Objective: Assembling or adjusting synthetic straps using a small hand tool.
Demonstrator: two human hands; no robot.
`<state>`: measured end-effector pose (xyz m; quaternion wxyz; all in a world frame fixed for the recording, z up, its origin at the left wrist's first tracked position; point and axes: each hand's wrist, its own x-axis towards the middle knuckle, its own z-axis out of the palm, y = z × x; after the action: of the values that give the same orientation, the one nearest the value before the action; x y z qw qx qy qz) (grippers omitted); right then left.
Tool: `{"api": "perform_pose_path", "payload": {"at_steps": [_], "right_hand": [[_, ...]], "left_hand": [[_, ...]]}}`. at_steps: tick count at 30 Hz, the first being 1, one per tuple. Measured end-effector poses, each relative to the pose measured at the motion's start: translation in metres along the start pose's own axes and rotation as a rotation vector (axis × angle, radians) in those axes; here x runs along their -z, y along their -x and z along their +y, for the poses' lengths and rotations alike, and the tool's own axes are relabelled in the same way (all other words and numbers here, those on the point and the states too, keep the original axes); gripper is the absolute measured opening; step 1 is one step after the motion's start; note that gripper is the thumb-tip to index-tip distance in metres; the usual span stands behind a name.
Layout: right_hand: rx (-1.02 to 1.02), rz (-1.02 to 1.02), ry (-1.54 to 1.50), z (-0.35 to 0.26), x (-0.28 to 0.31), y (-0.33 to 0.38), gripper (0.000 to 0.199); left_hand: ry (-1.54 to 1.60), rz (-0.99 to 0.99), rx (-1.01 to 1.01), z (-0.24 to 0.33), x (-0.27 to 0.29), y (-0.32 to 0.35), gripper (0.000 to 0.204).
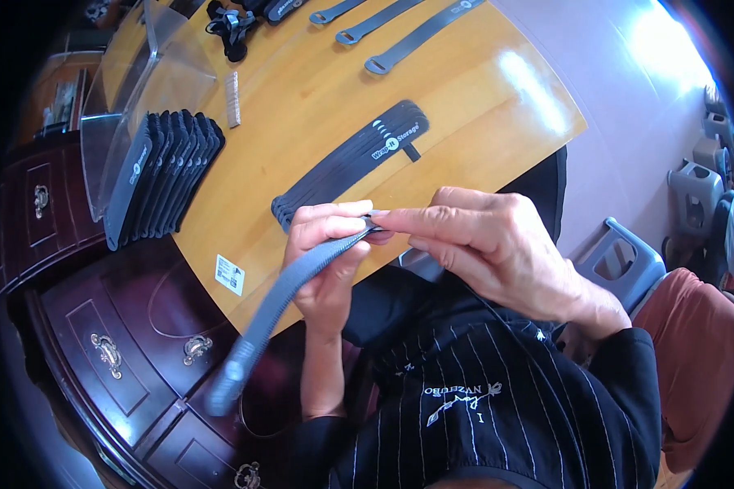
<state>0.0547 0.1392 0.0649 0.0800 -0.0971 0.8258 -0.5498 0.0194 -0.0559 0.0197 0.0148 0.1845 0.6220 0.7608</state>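
A long grey strap [289, 285] hangs from my two hands, its loose end dangling toward the lower left past the table edge. My left hand [326, 253] is closed around the strap near its upper end. Fingers and thumb of my right hand [485, 244] pinch at that same end, where the two hands meet; the fingertips hide most of what they hold there. Just beyond my hands, a stack of dark grey straps [347, 163] with white print lies on the wooden table [302, 98], a short tab sticking out at its right side.
Several dark straps [163, 179] stand in a row at the left, beside a clear plastic panel [126, 90]. Several grey straps with looped ends [379, 63] lie at the far edge. A label card [230, 275] is near the left edge. A grey stool [620, 261] stands at right.
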Motion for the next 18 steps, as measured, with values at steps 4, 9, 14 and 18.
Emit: {"api": "perform_pose_path", "payload": {"at_steps": [4,9,14,18], "right_hand": [[0.041,0.063,0.022,-0.004,-0.009,-0.001,0.028],[0.060,0.151,-0.109,0.012,-0.020,0.002,0.031],[-0.189,0.007,-0.404,0.000,-0.013,0.001,0.028],[-0.172,0.112,-0.372,0.003,-0.014,0.003,0.024]], "left_hand": [[-0.233,0.131,-0.193,-0.009,-0.003,0.006,0.019],[-0.585,0.120,-0.237,-0.012,-0.011,0.012,0.027],[-0.320,0.141,-0.264,-0.019,-0.015,0.017,0.023],[-0.100,0.190,-0.213,-0.022,-0.023,0.016,0.022]]}}
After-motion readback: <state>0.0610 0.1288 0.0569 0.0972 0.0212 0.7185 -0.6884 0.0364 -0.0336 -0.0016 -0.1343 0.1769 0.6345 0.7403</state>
